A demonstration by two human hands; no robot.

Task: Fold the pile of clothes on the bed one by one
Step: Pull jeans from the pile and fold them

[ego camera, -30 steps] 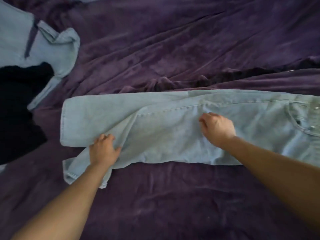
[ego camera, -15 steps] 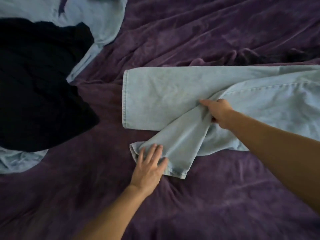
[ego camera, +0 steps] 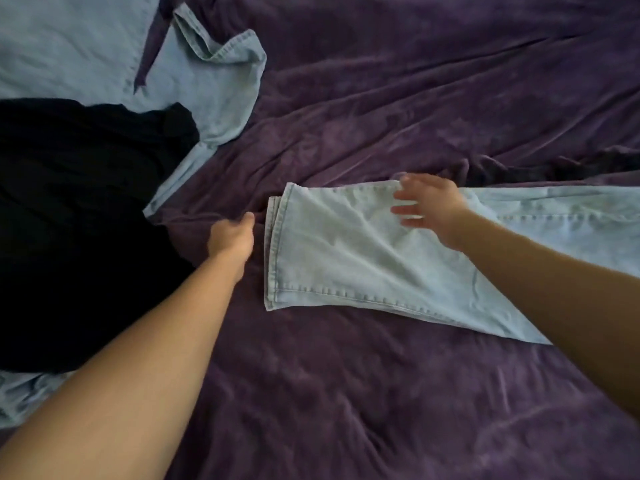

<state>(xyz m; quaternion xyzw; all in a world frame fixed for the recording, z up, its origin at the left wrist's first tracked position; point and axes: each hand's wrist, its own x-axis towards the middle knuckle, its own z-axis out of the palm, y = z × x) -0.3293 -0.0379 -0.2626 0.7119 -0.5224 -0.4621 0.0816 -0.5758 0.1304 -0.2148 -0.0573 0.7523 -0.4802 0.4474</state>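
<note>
The jeans (ego camera: 346,251) lie flat on the purple bed cover (ego camera: 381,393), with the legs stacked one on the other. The hems point toward the middle of the bed and the waist end runs out of view to my right. My right hand (ego camera: 429,209) is spread with straight fingers over the far edge of the legs, blurred and gripping nothing. My left hand (ego camera: 231,237) sits curled on the cover just beside the hems; I cannot tell whether it pinches anything.

The risks, as I judge them:
- The hems look not quite flush, so folding now could lock in a crooked stack.
- The plush cover may drag and bunch the denim.
- The black garment (ego camera: 69,220) and pale blue shirt (ego camera: 86,57) lie near my left arm and could easily snag.
</note>
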